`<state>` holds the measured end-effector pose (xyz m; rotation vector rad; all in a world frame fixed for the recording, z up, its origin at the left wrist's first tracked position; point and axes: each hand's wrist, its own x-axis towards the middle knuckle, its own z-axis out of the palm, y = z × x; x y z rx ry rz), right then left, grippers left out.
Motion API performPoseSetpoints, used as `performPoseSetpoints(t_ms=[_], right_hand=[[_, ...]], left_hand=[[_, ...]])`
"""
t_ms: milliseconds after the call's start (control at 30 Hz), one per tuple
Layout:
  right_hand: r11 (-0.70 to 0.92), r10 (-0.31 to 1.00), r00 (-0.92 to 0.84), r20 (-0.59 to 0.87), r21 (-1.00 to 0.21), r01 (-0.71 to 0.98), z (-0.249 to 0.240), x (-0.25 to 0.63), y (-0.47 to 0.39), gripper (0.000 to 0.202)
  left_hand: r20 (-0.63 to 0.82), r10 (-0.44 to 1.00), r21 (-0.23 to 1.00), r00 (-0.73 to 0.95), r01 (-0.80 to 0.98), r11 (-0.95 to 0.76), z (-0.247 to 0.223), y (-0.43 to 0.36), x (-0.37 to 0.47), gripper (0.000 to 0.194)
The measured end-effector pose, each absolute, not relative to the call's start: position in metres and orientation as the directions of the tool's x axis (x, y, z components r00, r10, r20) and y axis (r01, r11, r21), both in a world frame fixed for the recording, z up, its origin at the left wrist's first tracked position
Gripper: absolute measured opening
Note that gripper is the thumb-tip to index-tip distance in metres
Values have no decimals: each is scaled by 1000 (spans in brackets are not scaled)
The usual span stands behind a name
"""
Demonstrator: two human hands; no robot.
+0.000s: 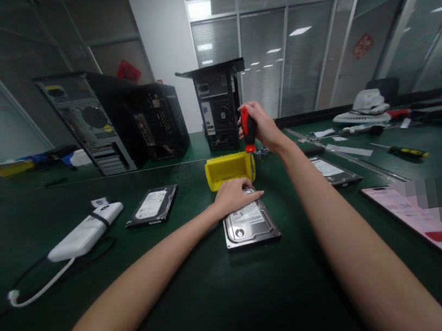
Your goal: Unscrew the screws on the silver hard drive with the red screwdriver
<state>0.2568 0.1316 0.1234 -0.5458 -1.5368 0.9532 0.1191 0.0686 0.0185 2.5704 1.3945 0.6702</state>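
Observation:
A silver hard drive (249,224) lies label up on the green table in front of me. My left hand (235,195) rests across its far end, the thumb stretched to the right and the fingers curled over the edge, holding it. Above and beyond the drive, my right hand (260,124) grips a red and black screwdriver (248,134) by the handle, shaft pointing down. The shaft passes in front of the right end of a yellow plastic bin (225,171), which stands just behind the drive. I cannot tell whether the tip touches anything.
Other hard drives lie left (151,205) and right (331,170). A white power strip (86,231) with cables is at left, a pink phone-like slab (418,220) at right. A yellow-black screwdriver (408,152) lies farther back. Computer cases (219,108) stand behind.

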Motion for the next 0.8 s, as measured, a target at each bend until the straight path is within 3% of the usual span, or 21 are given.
performPoseSetpoints(t_ms=[500, 800], right_hand=[[561, 784, -171, 597, -799, -217, 124, 261, 135, 40], [547, 762, -245, 600, -798, -253, 125, 256, 123, 45]], left_hand=[[307, 833, 349, 461, 759, -549, 19, 68, 119, 44], [309, 831, 337, 462, 764, -550, 18, 69, 120, 43]])
